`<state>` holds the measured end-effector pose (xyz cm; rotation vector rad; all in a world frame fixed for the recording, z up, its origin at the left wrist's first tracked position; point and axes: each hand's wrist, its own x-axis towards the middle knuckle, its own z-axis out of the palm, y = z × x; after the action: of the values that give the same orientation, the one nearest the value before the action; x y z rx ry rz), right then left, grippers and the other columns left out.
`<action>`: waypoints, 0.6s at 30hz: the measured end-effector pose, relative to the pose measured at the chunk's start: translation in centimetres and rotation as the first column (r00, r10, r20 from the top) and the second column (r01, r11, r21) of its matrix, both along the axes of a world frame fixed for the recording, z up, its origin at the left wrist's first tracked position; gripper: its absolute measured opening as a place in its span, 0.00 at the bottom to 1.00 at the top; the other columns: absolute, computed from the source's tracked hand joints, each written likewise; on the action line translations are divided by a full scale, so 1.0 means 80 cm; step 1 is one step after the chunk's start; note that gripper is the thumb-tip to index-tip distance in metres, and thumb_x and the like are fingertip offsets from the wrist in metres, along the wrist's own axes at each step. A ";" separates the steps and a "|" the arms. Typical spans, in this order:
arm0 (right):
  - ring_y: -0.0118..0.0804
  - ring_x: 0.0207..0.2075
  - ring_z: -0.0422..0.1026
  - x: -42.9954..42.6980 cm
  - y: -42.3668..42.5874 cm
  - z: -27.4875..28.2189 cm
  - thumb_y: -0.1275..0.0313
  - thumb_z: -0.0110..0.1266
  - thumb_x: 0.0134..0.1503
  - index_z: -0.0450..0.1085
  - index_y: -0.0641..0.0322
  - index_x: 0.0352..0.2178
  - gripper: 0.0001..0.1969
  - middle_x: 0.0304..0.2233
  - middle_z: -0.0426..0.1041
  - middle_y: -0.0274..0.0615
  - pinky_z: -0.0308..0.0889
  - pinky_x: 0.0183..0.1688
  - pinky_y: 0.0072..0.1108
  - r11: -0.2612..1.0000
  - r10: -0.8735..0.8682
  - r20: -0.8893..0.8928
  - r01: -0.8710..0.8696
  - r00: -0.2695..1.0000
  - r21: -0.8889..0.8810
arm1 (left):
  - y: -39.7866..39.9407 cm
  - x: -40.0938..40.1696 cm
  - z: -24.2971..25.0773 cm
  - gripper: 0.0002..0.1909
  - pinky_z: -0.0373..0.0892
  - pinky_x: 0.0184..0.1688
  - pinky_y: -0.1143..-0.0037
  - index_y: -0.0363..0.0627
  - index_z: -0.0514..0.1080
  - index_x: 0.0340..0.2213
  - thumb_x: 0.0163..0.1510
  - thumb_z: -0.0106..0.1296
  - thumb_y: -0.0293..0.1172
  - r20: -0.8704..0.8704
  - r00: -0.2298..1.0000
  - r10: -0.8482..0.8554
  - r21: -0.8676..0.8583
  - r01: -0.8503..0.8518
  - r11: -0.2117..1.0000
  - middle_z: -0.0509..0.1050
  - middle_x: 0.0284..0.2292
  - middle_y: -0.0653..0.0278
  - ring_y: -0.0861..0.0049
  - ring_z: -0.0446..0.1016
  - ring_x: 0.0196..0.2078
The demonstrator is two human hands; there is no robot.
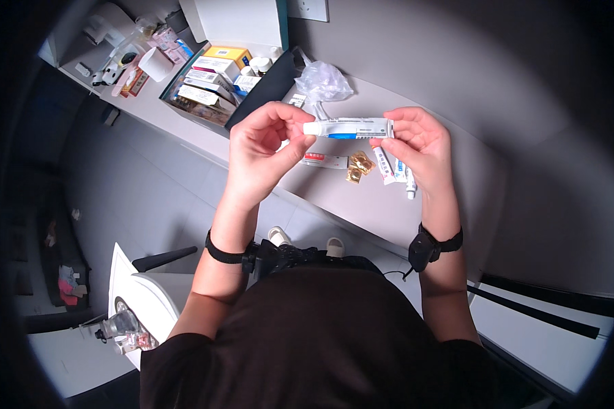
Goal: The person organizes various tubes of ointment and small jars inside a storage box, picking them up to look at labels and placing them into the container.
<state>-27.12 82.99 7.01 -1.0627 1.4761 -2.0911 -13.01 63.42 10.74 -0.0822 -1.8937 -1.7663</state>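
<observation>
A white and blue ointment tube (349, 129) is stretched level between my two hands, above the counter. My left hand (266, 140) pinches its white cap end between thumb and fingers. At the flat crimped end, my right hand (418, 143) grips the tube the same way. Printing covers the tube. Below it on the counter lie a red and white tube (326, 160), several gold foil packets (360, 164) and a slim white tube with an orange end (384, 166). A small white capped tube (411, 185) rests partly hidden by my right hand.
An open dark box (258, 99) full of medicine cartons and bottles stands at the back left of the counter (332, 199). Beside it sits a crumpled clear plastic bag (325, 82). A white paper roll (156, 65) is farther left. A white chair (148, 286) stands at lower left.
</observation>
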 end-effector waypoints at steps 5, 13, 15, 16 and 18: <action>0.36 0.37 0.76 0.008 -0.009 -0.009 0.87 0.52 0.50 0.65 0.72 0.41 0.15 0.34 0.75 0.47 0.71 0.39 0.20 0.992 0.113 0.078 -0.117 0.991 0.040 | 0.008 0.001 0.016 0.10 0.65 0.34 0.84 0.34 0.72 0.33 0.46 0.54 0.13 -0.104 0.992 -0.067 0.020 0.070 0.997 0.71 0.29 0.67 0.88 0.67 0.30; 0.33 0.39 0.75 0.020 -0.031 -0.025 0.86 0.55 0.49 0.66 0.69 0.41 0.15 0.36 0.74 0.44 0.70 0.44 0.21 0.964 0.266 0.096 -0.267 0.959 -0.001 | 0.025 -0.017 0.022 0.10 0.61 0.29 0.85 0.37 0.75 0.28 0.40 0.58 0.15 -0.088 0.977 -0.194 -0.214 0.172 0.962 0.67 0.24 0.71 0.88 0.63 0.25; 0.32 0.39 0.75 0.018 -0.030 -0.026 0.85 0.55 0.49 0.66 0.69 0.41 0.16 0.36 0.74 0.43 0.70 0.44 0.21 0.966 0.257 0.086 -0.259 0.962 0.012 | 0.031 -0.019 0.026 0.10 0.60 0.28 0.85 0.38 0.75 0.28 0.39 0.58 0.16 -0.078 0.976 -0.204 -0.226 0.181 0.957 0.67 0.24 0.72 0.89 0.62 0.25; 0.32 0.39 0.74 0.019 -0.031 -0.025 0.85 0.55 0.50 0.66 0.69 0.41 0.16 0.36 0.74 0.43 0.70 0.43 0.21 0.972 0.233 0.050 -0.234 0.971 0.022 | 0.033 -0.020 0.027 0.10 0.60 0.28 0.85 0.38 0.75 0.28 0.39 0.58 0.15 -0.074 0.975 -0.212 -0.244 0.188 0.951 0.66 0.23 0.72 0.89 0.62 0.25; 0.32 0.39 0.74 0.020 -0.031 -0.024 0.85 0.55 0.50 0.66 0.69 0.41 0.15 0.36 0.74 0.42 0.70 0.43 0.21 0.978 0.205 0.016 -0.205 0.979 0.030 | 0.034 -0.023 0.026 0.10 0.60 0.28 0.85 0.38 0.75 0.27 0.39 0.58 0.15 -0.067 0.972 -0.224 -0.262 0.199 0.944 0.66 0.23 0.72 0.89 0.62 0.25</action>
<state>-25.54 80.52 5.06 -1.1362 1.3272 -1.9221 -14.87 66.18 12.83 -0.4732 -2.0943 -1.6093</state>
